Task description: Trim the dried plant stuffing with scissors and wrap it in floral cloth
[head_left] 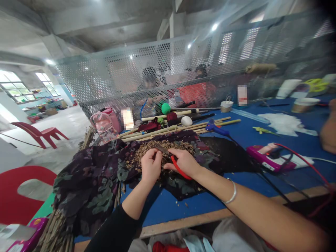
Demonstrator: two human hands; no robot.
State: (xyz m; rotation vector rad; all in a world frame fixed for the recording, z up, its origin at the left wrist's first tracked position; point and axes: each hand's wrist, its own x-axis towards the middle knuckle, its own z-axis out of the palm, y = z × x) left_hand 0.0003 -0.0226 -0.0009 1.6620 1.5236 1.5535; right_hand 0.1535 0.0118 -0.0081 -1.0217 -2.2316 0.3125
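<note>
My right hand (185,161) grips red-handled scissors (176,165), their dark blades pointing left toward my left hand (151,165). My left hand is closed in a pinch on something small that I cannot make out, right at the blades. Both hands hover over a heap of brown chopped plant bits (147,148) lying on a dark floral cloth (89,182) spread on the blue table (241,134). A silver bangle (232,193) sits on my right wrist.
Bamboo sticks (168,129), a blue glue gun (217,129) and coloured balls lie behind the heap. A pink device (267,159) with a red cable is at right. A pink bottle (104,124) stands at left. People sit behind a perforated metal screen (168,66). Red chairs stand at left.
</note>
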